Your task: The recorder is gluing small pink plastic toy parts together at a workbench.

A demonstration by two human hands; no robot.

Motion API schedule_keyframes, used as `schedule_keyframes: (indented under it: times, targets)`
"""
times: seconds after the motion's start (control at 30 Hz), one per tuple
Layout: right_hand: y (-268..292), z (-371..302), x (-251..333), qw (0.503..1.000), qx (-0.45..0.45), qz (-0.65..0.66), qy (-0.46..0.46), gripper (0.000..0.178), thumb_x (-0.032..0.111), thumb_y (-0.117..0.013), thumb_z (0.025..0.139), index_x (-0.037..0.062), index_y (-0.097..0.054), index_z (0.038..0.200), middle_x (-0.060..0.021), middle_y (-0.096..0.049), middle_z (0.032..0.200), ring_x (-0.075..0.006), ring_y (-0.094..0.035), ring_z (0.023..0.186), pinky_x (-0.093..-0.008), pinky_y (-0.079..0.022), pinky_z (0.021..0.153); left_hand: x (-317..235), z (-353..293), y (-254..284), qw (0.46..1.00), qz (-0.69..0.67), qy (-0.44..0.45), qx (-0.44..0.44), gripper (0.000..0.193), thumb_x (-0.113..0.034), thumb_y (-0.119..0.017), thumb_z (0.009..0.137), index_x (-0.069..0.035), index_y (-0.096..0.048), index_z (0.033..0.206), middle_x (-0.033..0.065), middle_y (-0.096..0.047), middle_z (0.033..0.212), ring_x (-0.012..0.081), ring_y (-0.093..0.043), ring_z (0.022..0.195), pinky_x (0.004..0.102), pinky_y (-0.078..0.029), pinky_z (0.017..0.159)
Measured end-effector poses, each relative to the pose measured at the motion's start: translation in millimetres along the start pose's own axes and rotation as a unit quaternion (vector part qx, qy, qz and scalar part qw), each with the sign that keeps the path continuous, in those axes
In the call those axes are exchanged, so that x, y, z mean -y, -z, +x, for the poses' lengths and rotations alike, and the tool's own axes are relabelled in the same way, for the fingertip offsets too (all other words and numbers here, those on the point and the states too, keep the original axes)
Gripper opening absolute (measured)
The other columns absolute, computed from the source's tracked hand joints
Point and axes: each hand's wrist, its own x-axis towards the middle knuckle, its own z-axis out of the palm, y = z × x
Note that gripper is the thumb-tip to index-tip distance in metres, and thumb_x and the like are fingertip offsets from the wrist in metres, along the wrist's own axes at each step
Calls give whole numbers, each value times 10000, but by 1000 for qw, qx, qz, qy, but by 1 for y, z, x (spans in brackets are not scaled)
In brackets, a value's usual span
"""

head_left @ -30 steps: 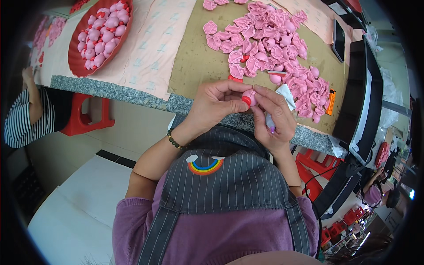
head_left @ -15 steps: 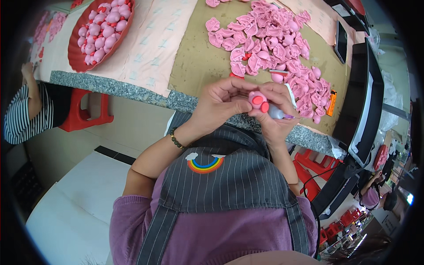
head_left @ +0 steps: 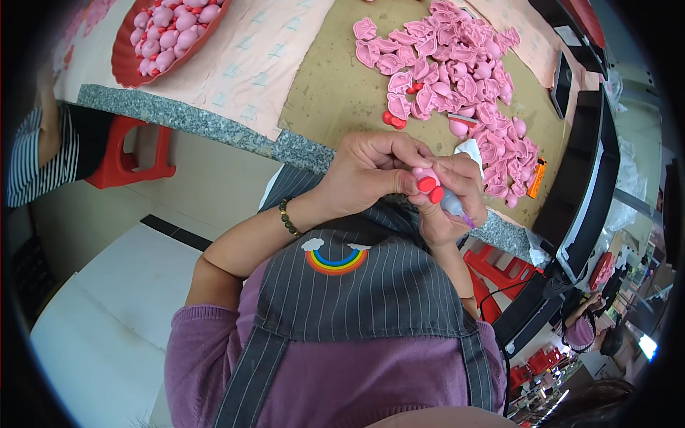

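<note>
Above the table's near edge, both my hands meet on a small pink toy figure point(head_left: 426, 174) with two red oval parts on its near side. My left hand point(head_left: 371, 171) is closed, pinching it between thumb and fingertips from the left. My right hand point(head_left: 460, 192) is closed on its other side, and its fingers partly cover the top. Also tucked in the right hand is a small translucent squeeze bottle point(head_left: 452, 202) with a purple tip pointing down and right. Beyond my hands lies a heap of pink moulded pieces point(head_left: 442, 85), some hollow, some round.
Red pieces point(head_left: 394, 120) lie on the brown mat point(head_left: 321, 93) near the heap. A red bowl point(head_left: 121, 68) of pink parts stands far left. An orange object point(head_left: 537, 178) and a phone-like dark slab point(head_left: 561, 84) are at right. Another person's arm point(head_left: 48, 121) shows at left.
My fingers have drawn in closer over the figure's top, so less of its pink body shows. The figure stays in both hands, the bottle in the right. The whole view has shifted a little.
</note>
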Motion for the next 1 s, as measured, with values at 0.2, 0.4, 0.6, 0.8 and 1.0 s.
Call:
schedule_keyframes:
  times: [0.2,0.4,0.6,0.8,1.0]
  targets:
    - [2,-1,4,999,10,0,-39,329,175,-746,712,18,-589,955,-119,-585,906,-209,-554,802,-312,-431,724,-1,0,1,1000,17,3,1,208,-78,-681,748,-23,-592,927,145,-584,1029,162,-578,919,260,-493,767]
    - [1,1,1,1000,5,4,-20,334,157,-753,702,11,-588,953,-120,-600,900,-190,-549,756,-298,-426,672,-1,2,3,1000,24,-3,5,198,-63,-675,752,-13,-591,924,143,-585,1009,162,-579,911,256,-493,764]
    - [6,8,3,998,23,-39,-53,366,171,-770,669,-8,-604,942,-136,-596,893,-207,-556,807,-302,-434,715,2,3,6,1000,19,11,-1,192,-56,-642,789,-14,-579,966,128,-588,1021,155,-574,917,266,-487,784]
    - [-4,33,-1,994,34,-98,-25,445,223,-813,600,-27,-614,911,-98,-605,829,-180,-542,724,-281,-430,645,-3,5,1,984,-152,80,-50,442,-153,-573,858,-29,-449,1264,66,-531,1151,152,-509,1055,297,-435,894]
    - [-9,30,2,994,34,-103,-32,419,201,-807,611,-28,-608,900,-113,-624,814,-176,-525,691,-273,-422,600,-1,4,11,990,-125,58,-10,466,-181,-608,829,-60,-467,1256,73,-515,1204,177,-516,1070,331,-445,918]
